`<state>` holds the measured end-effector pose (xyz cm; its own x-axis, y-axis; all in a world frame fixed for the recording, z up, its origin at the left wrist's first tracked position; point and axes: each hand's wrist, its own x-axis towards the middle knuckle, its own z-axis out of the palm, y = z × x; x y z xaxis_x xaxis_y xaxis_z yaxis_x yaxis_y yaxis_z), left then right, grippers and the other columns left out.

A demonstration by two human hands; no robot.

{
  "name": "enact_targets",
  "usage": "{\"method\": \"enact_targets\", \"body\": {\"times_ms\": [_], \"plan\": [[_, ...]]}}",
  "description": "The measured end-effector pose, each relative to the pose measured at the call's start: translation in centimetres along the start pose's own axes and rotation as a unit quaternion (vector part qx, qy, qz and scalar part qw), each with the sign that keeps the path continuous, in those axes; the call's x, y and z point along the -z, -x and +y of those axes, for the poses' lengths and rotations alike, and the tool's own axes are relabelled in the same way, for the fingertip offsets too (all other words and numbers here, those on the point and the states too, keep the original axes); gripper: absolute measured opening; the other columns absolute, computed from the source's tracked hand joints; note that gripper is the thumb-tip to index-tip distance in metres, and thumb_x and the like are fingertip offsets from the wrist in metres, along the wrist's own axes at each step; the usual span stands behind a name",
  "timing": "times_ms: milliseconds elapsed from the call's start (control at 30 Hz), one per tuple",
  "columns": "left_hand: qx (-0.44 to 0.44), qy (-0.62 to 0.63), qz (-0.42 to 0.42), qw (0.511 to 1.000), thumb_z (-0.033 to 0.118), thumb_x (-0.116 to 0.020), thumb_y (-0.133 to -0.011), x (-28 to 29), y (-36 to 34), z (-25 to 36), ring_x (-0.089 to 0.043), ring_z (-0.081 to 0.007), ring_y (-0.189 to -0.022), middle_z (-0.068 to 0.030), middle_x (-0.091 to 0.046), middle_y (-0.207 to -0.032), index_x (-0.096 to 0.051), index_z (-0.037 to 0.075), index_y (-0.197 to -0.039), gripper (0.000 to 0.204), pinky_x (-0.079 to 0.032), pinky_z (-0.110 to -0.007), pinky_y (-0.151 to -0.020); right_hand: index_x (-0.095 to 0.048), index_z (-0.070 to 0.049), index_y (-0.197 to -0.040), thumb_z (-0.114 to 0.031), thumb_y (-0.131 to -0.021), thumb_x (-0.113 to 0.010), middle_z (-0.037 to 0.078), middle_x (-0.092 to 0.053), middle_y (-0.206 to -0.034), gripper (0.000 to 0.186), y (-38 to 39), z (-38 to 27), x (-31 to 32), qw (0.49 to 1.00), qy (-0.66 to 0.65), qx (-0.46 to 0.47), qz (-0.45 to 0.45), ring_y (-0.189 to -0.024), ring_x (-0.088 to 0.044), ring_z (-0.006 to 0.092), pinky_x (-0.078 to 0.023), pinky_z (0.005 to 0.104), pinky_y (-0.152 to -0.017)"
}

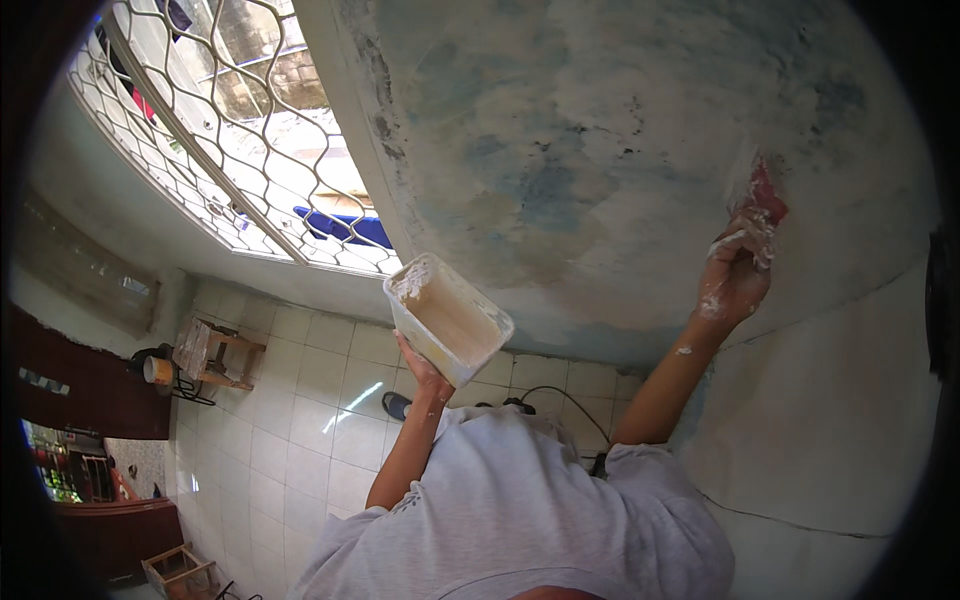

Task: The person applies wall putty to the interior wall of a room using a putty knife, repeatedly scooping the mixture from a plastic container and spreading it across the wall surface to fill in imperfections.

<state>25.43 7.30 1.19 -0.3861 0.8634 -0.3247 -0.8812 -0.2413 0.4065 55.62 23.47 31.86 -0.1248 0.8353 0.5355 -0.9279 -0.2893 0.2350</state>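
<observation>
My left hand (pixel 426 368) is closed under a whitish rectangular plastic tub (pixel 452 372), holding it tilted near the wall. White paste (pixel 412 284) clings to one inner corner of the tub. On the right, my right hand (pixel 742 262) is raised to the wall and closed around a pink-red putty scraper (pixel 766 192), which meets the surface. White paste smears my right fingers and wrist. The patchy wall (pixel 560 200) has blue, grey and off-white areas, with a fresh white streak beside the scraper.
A window with a wavy metal grille (pixel 240 130) is at the upper left. On the tiled floor (pixel 290 440) stand a wooden stool (pixel 216 354) and another wooden frame-like stool (pixel 180 574). A dark cable (pixel 570 398) curves near my body. Dark red doors (pixel 90 380) stand far left.
</observation>
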Motion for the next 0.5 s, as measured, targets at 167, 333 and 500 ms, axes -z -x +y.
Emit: {"method": "enact_targets", "body": {"times_ms": [167,333,500], "plan": [[-0.028,-0.015,0.017,0.999,0.073,-0.025,-0.097,1.7,0.7,1.0,-0.043,-0.0307,-0.137,-0.0093,-0.039,-0.152,-0.03,0.017,-0.153,0.08,-0.04,-0.045,-0.112,-0.054,0.016,-0.114,-0.008,-0.099,-0.051,0.015,-0.059,-0.086,0.029,3.8,9.2,8.3,0.979,0.061,-0.121,0.153,-0.068,-0.056,0.0149,-0.054,0.0236,-0.062],[-0.056,-0.021,0.06,0.996,0.074,-0.024,-0.096,2.3,3.5,3.6,-0.042,-0.0298,-0.137,-0.0076,-0.039,-0.152,-0.03,0.018,-0.154,0.08,-0.04,-0.045,-0.112,-0.056,0.017,-0.119,-0.008,-0.091,-0.058,0.017,-0.064,-0.09,0.038,6.8,19.1,20.2,0.883,-0.084,-0.339,0.315,-0.072,-0.057,0.0176,-0.053,0.0243,-0.065],[-0.093,-0.028,0.041,0.994,0.074,-0.023,-0.096,1.2,4.8,5.1,-0.042,-0.0291,-0.137,-0.007,-0.038,-0.152,-0.03,0.02,-0.154,0.08,-0.04,-0.045,-0.112,-0.055,0.016,-0.122,-0.003,-0.09,-0.058,0.016,-0.062,-0.09,0.038,5.2,21.1,25.7,0.902,-0.019,-0.277,0.33,-0.075,-0.057,0.0183,-0.054,0.0257,-0.069]]}}
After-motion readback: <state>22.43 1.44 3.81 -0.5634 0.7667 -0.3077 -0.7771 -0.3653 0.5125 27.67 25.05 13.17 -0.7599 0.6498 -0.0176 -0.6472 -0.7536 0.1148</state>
